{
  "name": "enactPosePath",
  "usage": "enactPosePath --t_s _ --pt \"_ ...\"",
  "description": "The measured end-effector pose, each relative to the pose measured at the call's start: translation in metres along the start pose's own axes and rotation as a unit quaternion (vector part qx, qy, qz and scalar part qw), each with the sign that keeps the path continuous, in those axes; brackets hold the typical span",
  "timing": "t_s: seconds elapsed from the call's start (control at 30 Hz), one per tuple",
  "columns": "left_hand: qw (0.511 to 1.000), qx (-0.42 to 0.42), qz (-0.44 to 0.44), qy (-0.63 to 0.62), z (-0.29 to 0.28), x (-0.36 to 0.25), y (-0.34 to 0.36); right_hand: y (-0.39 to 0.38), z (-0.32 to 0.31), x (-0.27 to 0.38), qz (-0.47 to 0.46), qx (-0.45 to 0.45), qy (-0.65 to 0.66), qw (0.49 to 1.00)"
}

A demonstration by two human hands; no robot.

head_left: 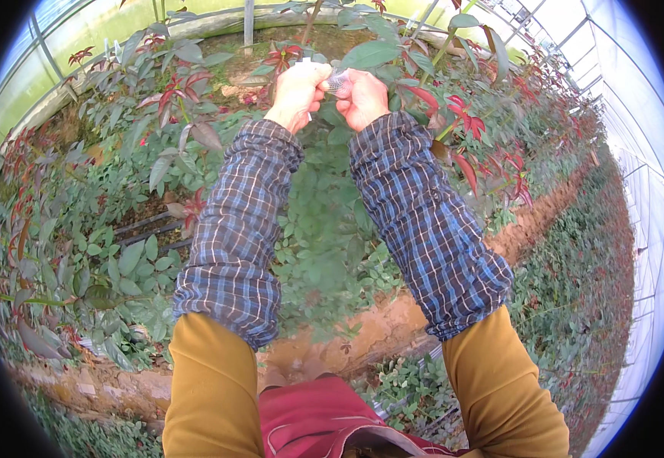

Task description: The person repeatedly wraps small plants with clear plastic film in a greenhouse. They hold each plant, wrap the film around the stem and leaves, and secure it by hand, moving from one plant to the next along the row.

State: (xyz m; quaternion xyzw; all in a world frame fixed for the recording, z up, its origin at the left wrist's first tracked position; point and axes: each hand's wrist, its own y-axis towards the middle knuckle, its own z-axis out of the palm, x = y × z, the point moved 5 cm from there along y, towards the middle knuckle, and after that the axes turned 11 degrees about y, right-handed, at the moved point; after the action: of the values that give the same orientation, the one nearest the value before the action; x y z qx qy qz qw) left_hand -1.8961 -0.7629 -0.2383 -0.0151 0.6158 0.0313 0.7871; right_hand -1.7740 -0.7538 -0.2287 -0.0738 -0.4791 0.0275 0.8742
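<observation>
At the upper middle, my left hand point(298, 95) and my right hand point(361, 99) are raised side by side, both closed, around a small translucent mesh piece point(337, 80). My right fingers pinch this mesh, and the left ones meet it from the other side. A narrow white item shows behind my left hand, too hidden to make out. Green rose leaves point(370, 55) and red young shoots point(285, 57) surround both hands; whether a stem runs inside the mesh I cannot tell. Checked sleeve covers are on my forearms.
Dense rose plants point(130, 267) fill both sides. A dirt path point(378, 320) crosses below, with black pipes point(149, 229) low at the left. The greenhouse's metal frame point(249, 23) and white plastic wall point(641, 229) curve around the far and right sides. My maroon apron point(301, 420) shows at the bottom.
</observation>
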Motion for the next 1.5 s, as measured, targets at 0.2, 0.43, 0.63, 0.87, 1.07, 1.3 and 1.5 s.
enactPosePath --t_s 0.2,0.43,0.63,0.87,1.07,1.3,1.5 --pt "1.0 -0.005 -0.008 0.018 -0.008 0.007 0.004 0.002 0.003 -0.006 0.043 -0.011 -0.003 0.999" --pt "0.999 -0.019 -0.03 0.004 -0.007 0.016 0.0 0.016 -0.007 -0.017 0.082 -0.046 0.007 0.996" --pt "0.998 -0.001 -0.038 -0.052 -0.01 0.028 -0.001 0.015 -0.007 -0.025 0.102 -0.028 0.012 0.994" --pt "0.999 -0.003 -0.054 -0.001 -0.016 0.038 -0.005 0.012 -0.015 -0.028 0.102 -0.008 -0.102 0.989" --pt "0.998 -0.028 -0.054 0.025 -0.016 0.04 -0.01 -0.003 -0.018 -0.017 -0.04 -0.021 -0.202 0.978" --pt "0.997 -0.044 -0.046 0.043 -0.009 0.039 -0.02 -0.016 -0.018 -0.011 -0.089 0.089 -0.166 0.978" --pt "0.997 -0.013 -0.042 0.057 -0.006 0.04 -0.027 -0.024 -0.013 -0.008 -0.151 0.173 -0.176 0.957"
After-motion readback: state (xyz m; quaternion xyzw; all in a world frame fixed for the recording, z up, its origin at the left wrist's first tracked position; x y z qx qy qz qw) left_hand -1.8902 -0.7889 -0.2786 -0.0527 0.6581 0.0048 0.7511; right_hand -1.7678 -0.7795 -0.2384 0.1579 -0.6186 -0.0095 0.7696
